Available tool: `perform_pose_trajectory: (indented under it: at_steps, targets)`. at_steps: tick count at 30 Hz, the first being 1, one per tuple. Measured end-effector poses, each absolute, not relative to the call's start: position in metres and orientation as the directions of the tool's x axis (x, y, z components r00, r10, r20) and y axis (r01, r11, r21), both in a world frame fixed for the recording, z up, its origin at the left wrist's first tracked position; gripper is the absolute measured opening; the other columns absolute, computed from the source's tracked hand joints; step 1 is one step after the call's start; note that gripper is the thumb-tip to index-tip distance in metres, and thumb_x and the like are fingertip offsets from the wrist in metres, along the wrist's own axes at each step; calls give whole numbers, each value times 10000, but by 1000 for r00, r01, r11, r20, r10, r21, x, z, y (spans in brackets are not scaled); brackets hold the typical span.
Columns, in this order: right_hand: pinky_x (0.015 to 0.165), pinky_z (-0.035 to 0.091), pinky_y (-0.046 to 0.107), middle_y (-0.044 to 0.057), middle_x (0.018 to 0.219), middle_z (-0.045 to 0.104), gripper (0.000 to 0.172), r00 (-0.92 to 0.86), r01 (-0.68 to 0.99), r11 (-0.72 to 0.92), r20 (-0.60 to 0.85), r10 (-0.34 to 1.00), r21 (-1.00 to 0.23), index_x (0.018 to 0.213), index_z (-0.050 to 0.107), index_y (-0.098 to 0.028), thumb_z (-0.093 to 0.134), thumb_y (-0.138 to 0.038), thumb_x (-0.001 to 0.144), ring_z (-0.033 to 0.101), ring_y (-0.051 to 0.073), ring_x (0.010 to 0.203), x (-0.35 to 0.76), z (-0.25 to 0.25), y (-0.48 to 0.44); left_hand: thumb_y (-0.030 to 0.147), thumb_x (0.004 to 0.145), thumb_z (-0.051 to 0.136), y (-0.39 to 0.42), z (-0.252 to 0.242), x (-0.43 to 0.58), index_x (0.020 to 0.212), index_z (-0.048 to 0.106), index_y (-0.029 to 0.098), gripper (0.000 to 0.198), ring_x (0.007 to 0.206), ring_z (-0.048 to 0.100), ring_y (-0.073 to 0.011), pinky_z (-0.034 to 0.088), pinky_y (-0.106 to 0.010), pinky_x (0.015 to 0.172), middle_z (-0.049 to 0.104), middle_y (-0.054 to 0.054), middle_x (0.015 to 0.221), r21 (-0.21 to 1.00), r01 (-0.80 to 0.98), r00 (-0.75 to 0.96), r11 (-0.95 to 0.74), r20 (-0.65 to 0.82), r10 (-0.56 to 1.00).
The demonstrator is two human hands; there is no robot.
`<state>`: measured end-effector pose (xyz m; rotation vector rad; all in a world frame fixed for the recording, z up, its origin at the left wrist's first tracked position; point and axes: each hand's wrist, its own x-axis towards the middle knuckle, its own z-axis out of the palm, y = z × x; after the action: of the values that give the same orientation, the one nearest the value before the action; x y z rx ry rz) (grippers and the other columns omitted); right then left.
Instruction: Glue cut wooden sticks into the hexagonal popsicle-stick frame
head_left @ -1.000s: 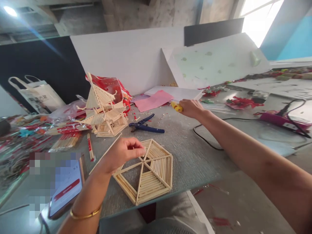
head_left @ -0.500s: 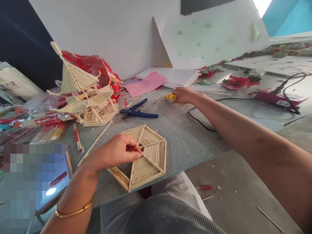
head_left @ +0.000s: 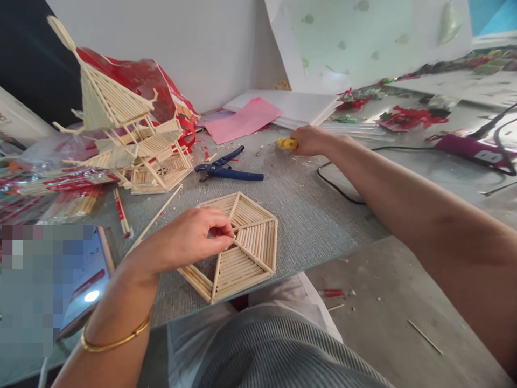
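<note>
Near the table's front edge lies a hexagonal panel of wooden sticks [head_left: 253, 237], its spokes dividing it into triangles. Some triangles are filled with rows of sticks; the one at the front left shows a dark gap. My left hand [head_left: 197, 237] is over the panel's left part, thumb and fingers pinched at its hub; what they pinch is too small to name. Farther off, my right hand [head_left: 313, 141] is closed around a yellow glue gun [head_left: 286, 144], mostly hidden by the hand. Blue-handled cutters [head_left: 230, 171] lie between the hands and a stick-built pagoda model [head_left: 141, 145].
A tablet-like screen [head_left: 86, 291] stands at the left front, beside bagged sticks [head_left: 76, 186]. Pink paper [head_left: 244, 121] and white boards [head_left: 299, 105] lie at the back. A black cord [head_left: 343, 195] loops beneath my right forearm; a purple power strip [head_left: 468, 148] is at right.
The view has tilted down and shifted slightly, so the background sits differently. Both hands keep about the same places, the left at the panel's hub and the right on the glue gun.
</note>
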<state>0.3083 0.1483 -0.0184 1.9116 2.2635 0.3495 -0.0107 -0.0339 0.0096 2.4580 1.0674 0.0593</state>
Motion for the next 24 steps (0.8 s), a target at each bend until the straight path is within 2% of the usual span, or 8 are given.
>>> perform_pose_trajectory:
  at_steps: [8,12,18,24]
  targets:
    - [649,390,314,122,921,636,313,-175,939,163,13,984,303,975,625,-130,548,-350,766,581,251,836,305,-16,145,213,782,479,-34,10,-10,745,645,169,175,724,520,-111,355,-242,686,599,2,743,350,683,719,-642,-163,676]
    - [707,386,332,134,950,627,350,-139,955,133,6,990,264,993,622,-122,567,-383,766,565,268,896,305,-17,146,228,779,469,-35,8,-9,740,641,173,184,724,520,-119,352,-254,674,595,-6,750,317,703,704,-637,-182,686]
    - [744,376,346,128,960,624,367,-101,970,101,-12,995,220,1001,622,-122,582,-398,762,546,283,936,305,-18,148,239,772,458,-36,9,-6,721,644,176,204,694,517,-116,350,-256,654,586,-6,728,311,722,686,-618,-216,694]
    - [698,375,330,134,963,622,360,-111,957,113,-20,994,269,1027,615,-121,559,-373,775,549,266,885,303,-15,145,260,766,454,-37,10,-6,688,638,180,215,650,512,-107,351,-254,623,579,4,691,321,752,655,-576,-258,711]
